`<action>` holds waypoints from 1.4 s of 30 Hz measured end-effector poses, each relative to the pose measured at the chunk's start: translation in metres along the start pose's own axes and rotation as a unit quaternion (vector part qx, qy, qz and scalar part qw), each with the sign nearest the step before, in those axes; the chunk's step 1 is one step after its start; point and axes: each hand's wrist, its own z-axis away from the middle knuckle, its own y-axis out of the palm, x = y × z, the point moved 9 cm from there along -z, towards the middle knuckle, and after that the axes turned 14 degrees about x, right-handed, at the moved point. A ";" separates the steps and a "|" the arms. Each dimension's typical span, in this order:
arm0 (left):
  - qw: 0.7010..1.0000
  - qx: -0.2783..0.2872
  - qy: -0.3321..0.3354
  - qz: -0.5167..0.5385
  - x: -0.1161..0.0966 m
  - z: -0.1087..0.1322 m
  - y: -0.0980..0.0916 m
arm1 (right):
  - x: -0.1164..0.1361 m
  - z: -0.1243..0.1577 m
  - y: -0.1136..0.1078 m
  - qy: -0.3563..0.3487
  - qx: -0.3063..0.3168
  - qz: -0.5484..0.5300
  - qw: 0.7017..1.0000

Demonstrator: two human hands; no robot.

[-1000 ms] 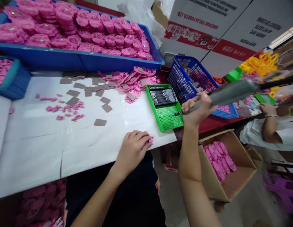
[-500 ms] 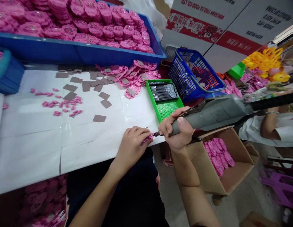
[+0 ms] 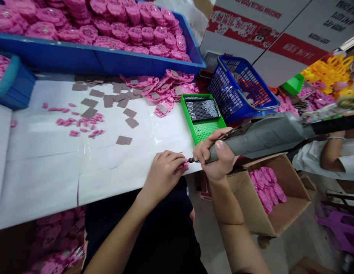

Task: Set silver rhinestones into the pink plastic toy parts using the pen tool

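Observation:
My left hand (image 3: 167, 171) is closed around a small pink plastic part (image 3: 182, 166) at the table's front edge, and most of that part is hidden by my fingers. Wrapped round a grey electric screwdriver (image 3: 259, 137) is my right hand (image 3: 215, 156). The tool lies almost level, its bit pointing left and meeting the pink part. Just beyond my right hand is a green tray (image 3: 205, 131) with a black perforated plate (image 3: 201, 110) and small silvery screws. Pink pieces with grey plates (image 3: 162, 108) lie heaped behind it.
Grey plates (image 3: 124, 140) and small pink pegs (image 3: 85, 121) are scattered over the white table (image 3: 37, 171). A long blue bin (image 3: 65, 57) of pink parts stands behind. To the right are a blue basket (image 3: 245, 87), a carton (image 3: 251, 205) with pink parts and another person's arm (image 3: 331, 152).
The view has shifted a little, so the table and bins appear slightly farther right. Both hands keep their hold, with the screwdriver bit still at the pink part.

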 end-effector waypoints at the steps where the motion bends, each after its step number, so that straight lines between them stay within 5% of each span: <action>1: 1.000 0.001 -0.002 0.000 0.000 0.000 0.000 | -0.002 0.000 0.002 0.007 -0.001 0.001 1.000; 8: 1.000 0.004 -0.018 -0.009 0.000 -0.002 -0.002 | -0.023 -0.002 0.014 0.054 0.036 0.003 0.998; 12: 1.000 -0.002 -0.006 -0.003 -0.001 -0.001 -0.002 | -0.013 -0.008 0.015 0.044 0.092 -0.023 0.995; 18: 1.000 -0.014 0.018 -0.012 -0.004 0.003 -0.002 | 0.048 -0.027 -0.055 -0.104 -0.092 0.081 0.987; 25: 0.996 -0.031 0.040 -0.076 -0.013 0.008 -0.001 | 0.017 -0.065 -0.128 -0.114 -0.208 0.125 0.964; 42: 0.994 -0.044 0.050 -0.087 -0.018 0.009 0.000 | -0.005 -0.083 -0.130 -0.088 -0.197 0.135 0.967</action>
